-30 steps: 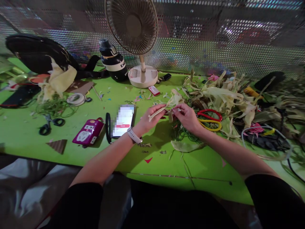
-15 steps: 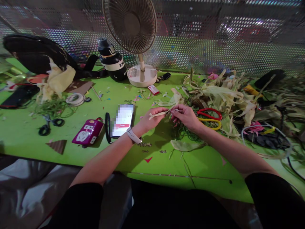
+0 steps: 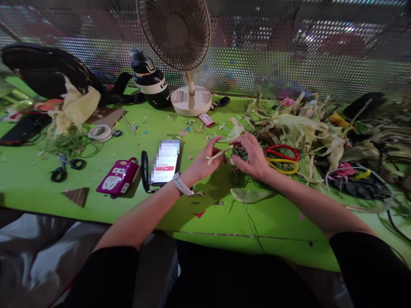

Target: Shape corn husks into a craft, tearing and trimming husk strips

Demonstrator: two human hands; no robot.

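Observation:
A narrow pale corn husk strip (image 3: 219, 155) lies across my left hand (image 3: 205, 161), slanting up towards the right. The left fingers curl around it while the thumb stands raised and apart. My right hand (image 3: 252, 157) is close by at the strip's upper end, its thumb and forefinger parted; whether a fingertip touches the strip I cannot make out. Beneath the right hand are thin green strings (image 3: 244, 177), partly hidden. A loose husk piece (image 3: 252, 195) lies nearer me on the green table (image 3: 180, 218). Red-and-yellow-handled scissors (image 3: 282, 160) rest just right of that hand.
A heap of dry husks (image 3: 298, 124) covers the right side. Left of my hands are a lit phone (image 3: 165, 162), a purple power socket (image 3: 118, 177), black scissors (image 3: 66, 167) and tape (image 3: 100, 133). A fan (image 3: 192, 100) and a dark bottle (image 3: 150, 81) stand behind.
My hands have moved slightly apart from their close pinch. The left thumb has lifted, and the right thumb and forefinger have spread. The husk strip is turned a little more upwards.

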